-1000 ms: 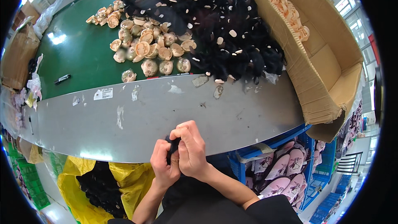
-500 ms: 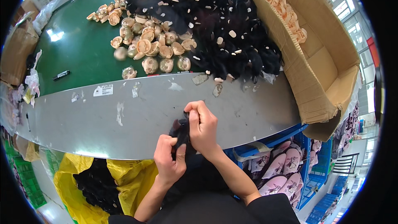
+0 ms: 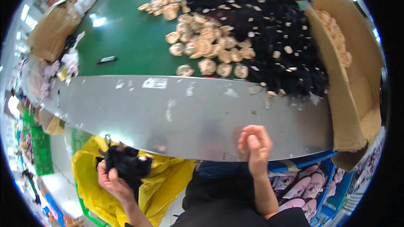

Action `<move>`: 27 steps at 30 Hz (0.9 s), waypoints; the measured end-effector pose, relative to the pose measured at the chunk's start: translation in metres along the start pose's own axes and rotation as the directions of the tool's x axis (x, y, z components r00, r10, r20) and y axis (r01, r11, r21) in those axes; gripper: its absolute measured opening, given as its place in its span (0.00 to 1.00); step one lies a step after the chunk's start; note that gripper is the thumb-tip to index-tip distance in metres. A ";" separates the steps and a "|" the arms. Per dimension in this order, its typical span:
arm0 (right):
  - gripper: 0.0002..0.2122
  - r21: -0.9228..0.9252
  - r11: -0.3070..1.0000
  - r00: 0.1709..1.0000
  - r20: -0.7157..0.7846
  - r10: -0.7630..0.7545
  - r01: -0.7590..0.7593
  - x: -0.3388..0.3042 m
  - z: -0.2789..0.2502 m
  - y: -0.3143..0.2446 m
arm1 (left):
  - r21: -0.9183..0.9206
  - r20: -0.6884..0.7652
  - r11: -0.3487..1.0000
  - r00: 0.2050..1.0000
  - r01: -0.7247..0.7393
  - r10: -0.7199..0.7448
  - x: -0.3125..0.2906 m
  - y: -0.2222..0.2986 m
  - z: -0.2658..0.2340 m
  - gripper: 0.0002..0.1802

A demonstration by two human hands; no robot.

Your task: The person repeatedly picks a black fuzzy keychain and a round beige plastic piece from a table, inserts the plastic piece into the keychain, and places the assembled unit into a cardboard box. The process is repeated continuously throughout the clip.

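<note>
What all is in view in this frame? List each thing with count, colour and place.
Table: one, green top with grey metal front, centre
Black furry piece: one, black, held at lower left
Furry pile: uncountable, black with pale bits, table's far right
Face-shaped shells: many, overlapping, beige, left of the pile
Marker: one, dark, on the green
Open box: one, brown, right
Pieces inside it: several, peach
Brown carton: one, far left
Bag: one, yellow, lower left
Slippers: several, pink, lower right
Green crates: stacked, lower left
Left hand: one, gripping the furry piece
Right hand: one, empty, lower centre-right
</note>
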State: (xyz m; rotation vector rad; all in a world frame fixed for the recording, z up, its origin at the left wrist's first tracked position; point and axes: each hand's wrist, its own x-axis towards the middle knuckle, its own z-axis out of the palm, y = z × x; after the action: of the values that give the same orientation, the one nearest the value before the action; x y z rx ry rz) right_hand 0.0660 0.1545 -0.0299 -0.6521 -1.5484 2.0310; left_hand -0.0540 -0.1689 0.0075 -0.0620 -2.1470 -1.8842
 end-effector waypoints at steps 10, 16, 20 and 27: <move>0.09 -0.360 0.928 0.978 0.208 -0.019 0.094 0.014 0.008 -0.007 | 0.900 -0.025 0.371 0.875 0.230 -0.483 -0.074 -0.178 -0.200 0.34; 0.09 -0.574 0.783 0.932 0.363 -0.020 0.240 0.057 0.014 -0.036 | 0.909 0.076 0.408 0.930 0.084 -0.361 -0.082 -0.256 -0.200 0.40; 0.07 -0.667 0.685 0.917 0.399 -0.005 0.294 0.100 0.022 -0.050 | 0.917 0.058 0.381 0.906 0.117 -0.419 -0.089 -0.269 -0.200 0.45; 0.08 -0.747 0.155 0.760 0.612 -0.220 0.646 0.181 0.055 -0.044 | 0.976 0.001 0.186 0.851 0.114 -0.525 -0.069 -0.287 -0.187 0.65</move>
State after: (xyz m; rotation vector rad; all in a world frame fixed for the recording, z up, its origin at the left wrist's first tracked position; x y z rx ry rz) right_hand -0.1026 0.2416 0.0122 -0.0497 -2.7659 0.5456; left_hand -0.0161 -0.3831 -0.2655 0.4021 -3.4039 -0.2401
